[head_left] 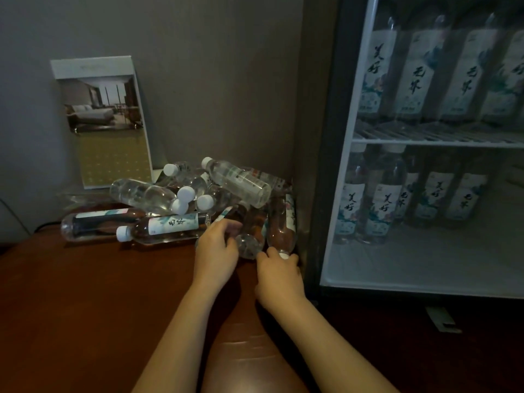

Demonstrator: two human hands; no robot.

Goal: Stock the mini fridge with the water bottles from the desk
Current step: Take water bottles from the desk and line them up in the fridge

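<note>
Dark wooden desk [85,293] – left hand [217,251] and right hand [279,275] each grip a lying water bottle [249,236] in the pile

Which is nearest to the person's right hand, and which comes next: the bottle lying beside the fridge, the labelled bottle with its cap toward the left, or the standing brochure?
From the right hand:
1. Bottle beside the fridge: its cap end is at the fingertips.
2. Labelled bottle: lying leftward on the desk, past the left hand.
3. Brochure: standing far left against the wall.
</note>
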